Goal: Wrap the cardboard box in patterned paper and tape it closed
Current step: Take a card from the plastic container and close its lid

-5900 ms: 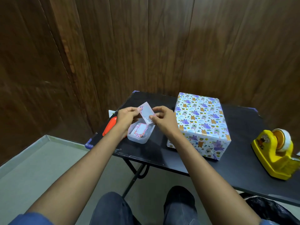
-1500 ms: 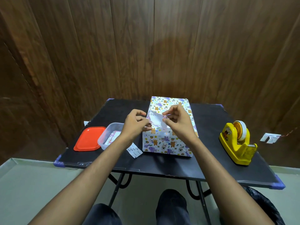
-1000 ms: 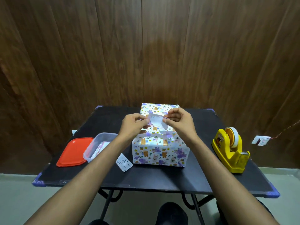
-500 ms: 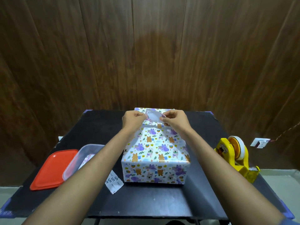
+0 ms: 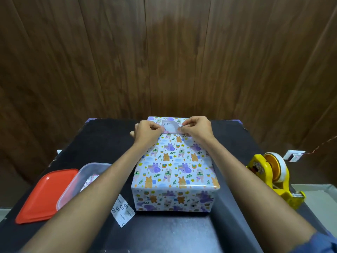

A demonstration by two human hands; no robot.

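Nearest me on the table (image 5: 164, 232) the box (image 5: 175, 168) sat fully wrapped. At its far end my left hand (image 5: 146, 133) and right hand (image 5: 196, 129) each pinched a side of a sticker (image 5: 170, 128), probably a gift label. Next I judged it needed pressing flat.

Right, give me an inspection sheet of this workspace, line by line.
Surface: black table, blue-taped corners.
Job's things: wrapped box fully covered in patterned paper; yellow tape dispenser right of it.
Clutter: red lid, clear tub, printed slip.
Grippers: left hand and right hand pinch a small label over the box's far end.
Cables: thin cord at a wall socket.
Surroundings: wood-panelled wall.
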